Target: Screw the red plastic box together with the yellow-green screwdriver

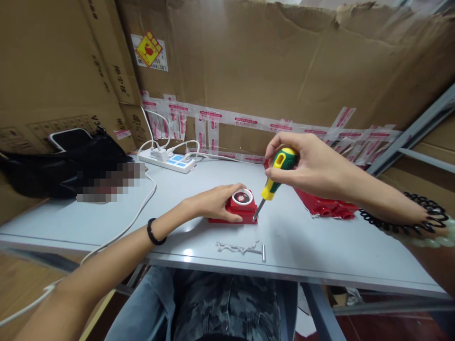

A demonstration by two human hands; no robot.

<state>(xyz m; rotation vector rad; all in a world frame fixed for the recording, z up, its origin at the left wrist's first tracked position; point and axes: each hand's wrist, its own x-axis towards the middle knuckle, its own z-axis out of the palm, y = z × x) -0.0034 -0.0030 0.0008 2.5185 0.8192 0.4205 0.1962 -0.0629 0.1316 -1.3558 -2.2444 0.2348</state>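
Note:
A small red device with a round white-rimmed top sits in the middle of the grey table. My left hand is wrapped round its left side and presses it onto the tabletop. My right hand grips the green and yellow handle of a screwdriver. The screwdriver's metal tip touches the device's front right corner. A black band is on my left wrist, and a coiled black band with pale beads is on my right forearm.
Several red parts lie behind my right hand. Small clear and metal bits lie near the front edge. A white power strip with cables and a black bag with a phone are at the left. Cardboard boxes wall the back.

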